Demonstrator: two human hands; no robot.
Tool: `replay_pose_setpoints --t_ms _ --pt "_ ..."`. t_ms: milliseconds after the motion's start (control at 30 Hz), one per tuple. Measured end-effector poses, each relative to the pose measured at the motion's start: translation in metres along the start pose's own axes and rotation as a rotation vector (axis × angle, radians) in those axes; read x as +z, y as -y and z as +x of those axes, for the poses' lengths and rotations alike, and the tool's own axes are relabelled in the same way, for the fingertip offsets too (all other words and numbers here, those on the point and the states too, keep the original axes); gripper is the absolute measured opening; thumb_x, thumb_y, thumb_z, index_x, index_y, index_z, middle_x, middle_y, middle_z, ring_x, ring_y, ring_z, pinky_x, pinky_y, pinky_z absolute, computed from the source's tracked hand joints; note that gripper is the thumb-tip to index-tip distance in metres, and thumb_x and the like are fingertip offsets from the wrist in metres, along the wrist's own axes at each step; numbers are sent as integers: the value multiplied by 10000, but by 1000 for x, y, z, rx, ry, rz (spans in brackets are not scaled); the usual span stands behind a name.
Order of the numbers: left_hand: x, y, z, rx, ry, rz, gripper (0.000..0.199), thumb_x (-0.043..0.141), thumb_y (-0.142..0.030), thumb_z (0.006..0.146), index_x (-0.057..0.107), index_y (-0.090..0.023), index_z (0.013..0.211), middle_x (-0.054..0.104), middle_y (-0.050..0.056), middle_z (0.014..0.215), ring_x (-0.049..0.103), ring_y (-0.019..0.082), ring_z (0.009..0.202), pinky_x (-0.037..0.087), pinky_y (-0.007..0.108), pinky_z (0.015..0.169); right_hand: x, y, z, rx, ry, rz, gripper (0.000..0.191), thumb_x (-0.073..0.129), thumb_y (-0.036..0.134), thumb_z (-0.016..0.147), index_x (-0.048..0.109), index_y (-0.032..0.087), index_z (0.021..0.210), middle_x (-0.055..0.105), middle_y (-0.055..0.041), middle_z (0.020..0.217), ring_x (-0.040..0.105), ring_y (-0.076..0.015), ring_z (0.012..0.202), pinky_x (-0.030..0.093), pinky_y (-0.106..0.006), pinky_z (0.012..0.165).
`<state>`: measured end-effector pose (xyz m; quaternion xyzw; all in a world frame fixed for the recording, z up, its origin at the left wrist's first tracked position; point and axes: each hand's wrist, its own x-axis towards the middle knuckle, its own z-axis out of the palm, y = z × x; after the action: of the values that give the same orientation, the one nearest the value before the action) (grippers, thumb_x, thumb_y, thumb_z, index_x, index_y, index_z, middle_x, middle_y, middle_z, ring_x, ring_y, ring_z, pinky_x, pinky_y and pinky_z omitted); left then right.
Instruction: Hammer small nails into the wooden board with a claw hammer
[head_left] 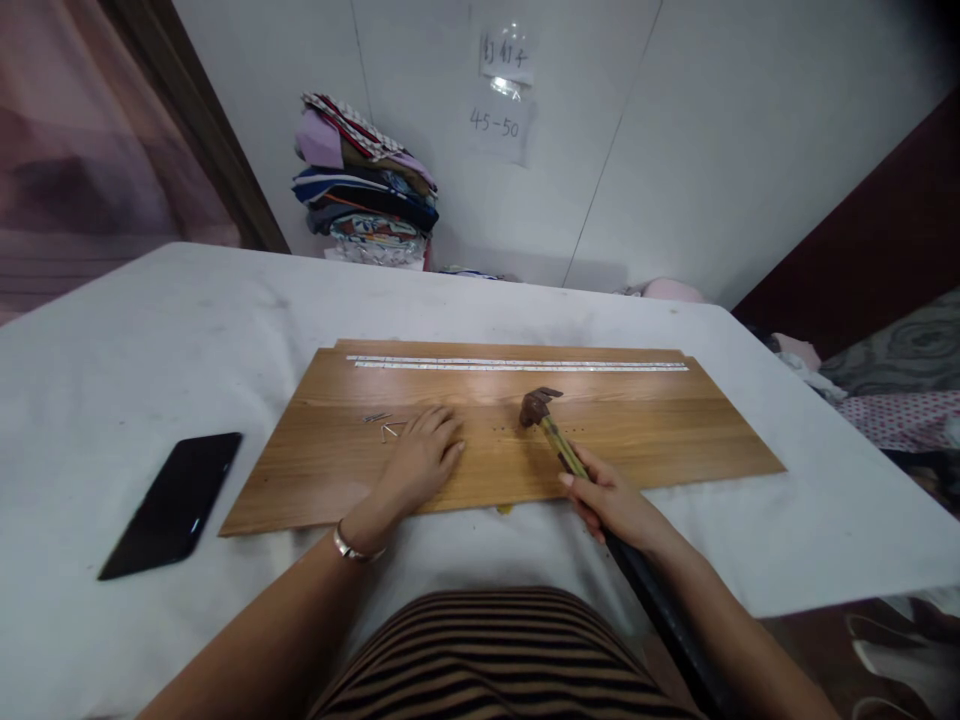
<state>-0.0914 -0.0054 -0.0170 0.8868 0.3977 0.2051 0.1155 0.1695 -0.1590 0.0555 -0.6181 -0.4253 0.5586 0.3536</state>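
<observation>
My right hand [606,492] is wrapped round the handle of a claw hammer [537,405], whose rusty brown head is over the middle of a wooden board [675,430]. Flat on the board, to the left of the hammer, lies my left hand [424,452] with its fingers stretched out. Several loose nails [381,424] are just left of its fingertips. A row of small dark dots [574,430] runs across the board on both sides of the hammer head; I cannot tell whether they are nail heads or holes. Two white measuring strips [517,364] run along the board's far edge.
The board lies on a table with a white cloth [285,310]. A black phone [174,505] rests left of the board. Folded clothes [367,185] are stacked against the wall behind, where paper notes [498,130] hang. A pink curtain [90,150] is at the left.
</observation>
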Motion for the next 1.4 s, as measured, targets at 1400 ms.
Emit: replay_pose_setpoints --t_ms 1400 --pt "1 0 1 7 9 38 353 491 -334 967 665 -155 1218 611 145 1393 517 324 1343 407 530 1163 1 0 -1 4 2 -1 707 579 424 906 341 192 1530 375 129 489 330 -89 347 338 -200 332"
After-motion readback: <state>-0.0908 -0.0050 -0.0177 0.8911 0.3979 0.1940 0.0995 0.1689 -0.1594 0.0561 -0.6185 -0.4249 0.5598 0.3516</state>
